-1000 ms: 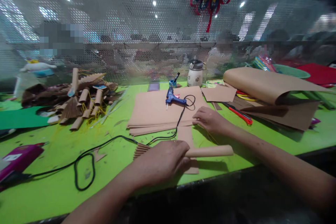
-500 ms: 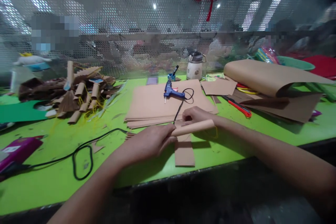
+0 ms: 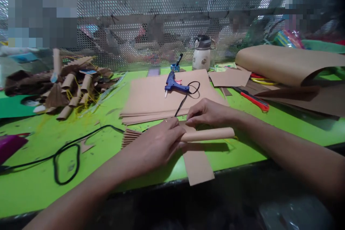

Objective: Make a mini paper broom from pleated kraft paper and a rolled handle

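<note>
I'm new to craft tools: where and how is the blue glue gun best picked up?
Probably by the handle, coming from the right: the glue gun lies on its side on the paper stack, handle pointing right, while the nozzle sits at the left.

Green table [image 3: 32, 187], paper stack [image 3: 148, 97], paper strip [image 3: 198, 165], red cutter [image 3: 254, 100]

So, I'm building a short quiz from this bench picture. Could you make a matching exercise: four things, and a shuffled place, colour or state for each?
Things:
1. Glue gun
2. Tube
3. Cutter
4. Flask

Descriptions:
A. Mostly red
B. Standing upright
C. Lying on the paper stack
D. Held in the left hand

Pairs: 1-C, 2-D, 3-A, 4-B
</note>
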A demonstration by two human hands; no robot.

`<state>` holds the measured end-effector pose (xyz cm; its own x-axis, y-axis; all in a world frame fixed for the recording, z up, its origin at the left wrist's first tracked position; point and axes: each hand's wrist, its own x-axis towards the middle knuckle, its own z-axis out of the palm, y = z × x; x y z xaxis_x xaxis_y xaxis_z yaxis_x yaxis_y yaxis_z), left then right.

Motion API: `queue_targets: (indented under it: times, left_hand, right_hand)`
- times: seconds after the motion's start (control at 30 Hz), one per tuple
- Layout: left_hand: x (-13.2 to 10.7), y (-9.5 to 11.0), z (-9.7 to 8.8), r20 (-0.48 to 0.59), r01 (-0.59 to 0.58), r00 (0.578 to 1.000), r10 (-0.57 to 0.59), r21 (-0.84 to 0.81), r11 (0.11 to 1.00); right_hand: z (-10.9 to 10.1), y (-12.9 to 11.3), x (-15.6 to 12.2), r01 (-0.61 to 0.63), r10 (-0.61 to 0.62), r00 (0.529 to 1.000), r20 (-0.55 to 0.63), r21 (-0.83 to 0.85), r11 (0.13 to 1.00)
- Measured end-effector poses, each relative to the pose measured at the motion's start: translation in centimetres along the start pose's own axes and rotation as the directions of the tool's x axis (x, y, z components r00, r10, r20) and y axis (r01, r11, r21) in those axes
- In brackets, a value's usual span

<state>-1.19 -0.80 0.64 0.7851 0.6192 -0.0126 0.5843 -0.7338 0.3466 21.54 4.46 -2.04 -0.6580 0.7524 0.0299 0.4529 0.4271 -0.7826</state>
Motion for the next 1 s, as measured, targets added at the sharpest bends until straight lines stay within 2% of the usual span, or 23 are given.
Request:
queue_targets:
  times: [0.13,0.33,0.47,0.53,0.6,0.67,0.73,0.8,0.87,1.0]
  left_hand:
    - [-0.1,0.3,-0.3,-0.013,0.067,0.998,-0.069,-0.112,0.991]
    - [0.1,-0.9,-1.2,-0.024,0.007,1.000,-0.014,-0.268,0.963]
    - [0.2,-1.1,-1.7,-0.033,0.037,0.998,-0.050,-0.315,0.948]
    - [0.1,-1.0,-1.9,-0.059,0.029,0.997,-0.050,-0.310,0.950]
    - [0.0,-0.9,-2.0,-0.102,-0.004,0.994,-0.027,-0.290,0.957]
    - [-0.1,-0.9,-2.2,-0.159,-0.049,0.987,0.007,-0.260,0.964]
    - [-0.3,-0.9,-2.4,-0.220,-0.085,0.975,0.034,-0.227,0.970]
    - [-0.4,-1.0,-2.6,-0.261,-0.095,0.964,0.040,-0.200,0.975]
    - [-0.4,-1.2,-2.7,-0.274,-0.074,0.961,0.022,-0.181,0.981]
    - [-0.2,-1.5,-2.9,-0.244,-0.011,0.969,-0.029,-0.161,0.987]
  right_hand:
    - [0.7,0.1,0.4,0.033,-0.031,0.997,-0.068,0.032,0.999]
    - [1.1,0.3,0.3,0.131,-0.122,0.989,-0.080,0.118,0.984]
    - [-0.4,0.6,-0.1,0.080,-0.026,0.962,-0.272,0.190,0.978]
    - [-1.3,0.3,-0.2,0.109,0.001,0.952,-0.306,0.342,0.933]
    - [-1.5,-0.4,-0.3,0.120,-0.015,0.982,-0.189,0.562,0.818]
    - [-1.1,-1.0,-0.4,0.053,-0.090,0.996,0.014,0.713,0.699]
    - [-0.4,-1.4,-0.6,-0.043,-0.157,0.967,0.200,0.738,0.674]
    - [0.0,-1.5,-0.9,-0.101,-0.162,0.938,0.306,0.690,0.716]
    - [-0.1,-1.4,-1.3,-0.109,-0.119,0.942,0.313,0.622,0.775]
    - [-1.3,-1.3,-1.9,-0.007,-0.052,0.991,0.122,0.440,0.898]
